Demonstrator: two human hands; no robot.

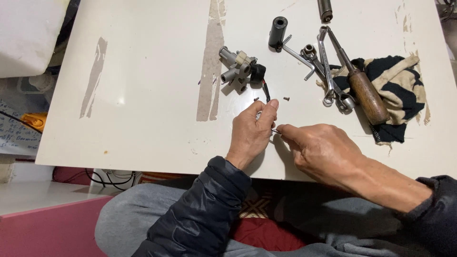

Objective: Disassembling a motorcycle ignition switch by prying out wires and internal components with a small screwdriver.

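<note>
Head view: we see the left hand [252, 133] and right hand [323, 150] meeting over the scuffed white table [143, 95], both pinching a thin metal pin [275, 130] between fingertips, just below two loose screws [286, 99]. Beyond lie a grey metal part [239, 70] with black wired plug, a black cylinder [278, 31], wrenches [327, 66], and a wooden-handled screwdriver [366, 93] on a striped rag [395, 90].

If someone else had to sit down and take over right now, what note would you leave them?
Left hand pinches a small metal part, mostly hidden by its fingers. Right hand holds a thin metal pin against it. The grey mechanical assembly lies on the white table above the hands, two tiny screws beside it. Wrenches, a hex key, a black socket and a wooden-handled tool lie at right on a rag. Assembly lies untouched; loose screws not yet fitted.
</note>
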